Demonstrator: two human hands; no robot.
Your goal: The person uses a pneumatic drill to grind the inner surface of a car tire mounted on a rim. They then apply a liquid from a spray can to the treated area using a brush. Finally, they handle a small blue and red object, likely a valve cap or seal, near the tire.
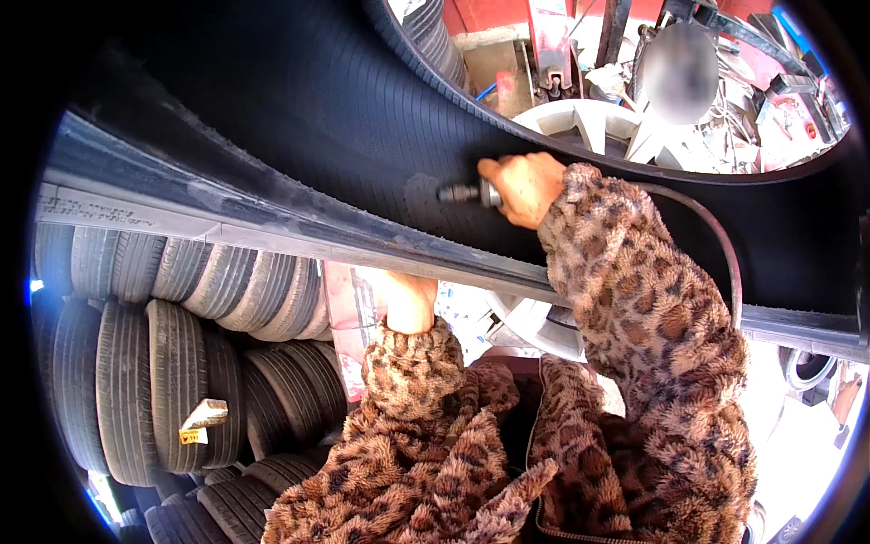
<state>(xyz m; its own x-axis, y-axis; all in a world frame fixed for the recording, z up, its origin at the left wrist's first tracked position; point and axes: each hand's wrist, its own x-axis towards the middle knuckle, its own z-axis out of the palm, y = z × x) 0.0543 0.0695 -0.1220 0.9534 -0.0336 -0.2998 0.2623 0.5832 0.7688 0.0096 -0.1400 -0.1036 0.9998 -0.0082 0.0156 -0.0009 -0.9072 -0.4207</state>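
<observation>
A large black tire stretches across the view in front of me, its inner surface facing me. My right hand is closed around an air grinder, reaching inside the tire. The tool's tip points left, at a paler scuffed patch on the inner lining; whether it touches cannot be told. An air hose curves down beside my right sleeve. Below the tire's near edge is my left hand, its fingers hidden behind the tire. Both my sleeves are fuzzy, with a leopard pattern.
Several used tires are stacked at the left, one bearing a yellow and white label. Past the far tire edge lie a silver alloy wheel, a red metal stand and cluttered tools. Another wheel shows below the tire.
</observation>
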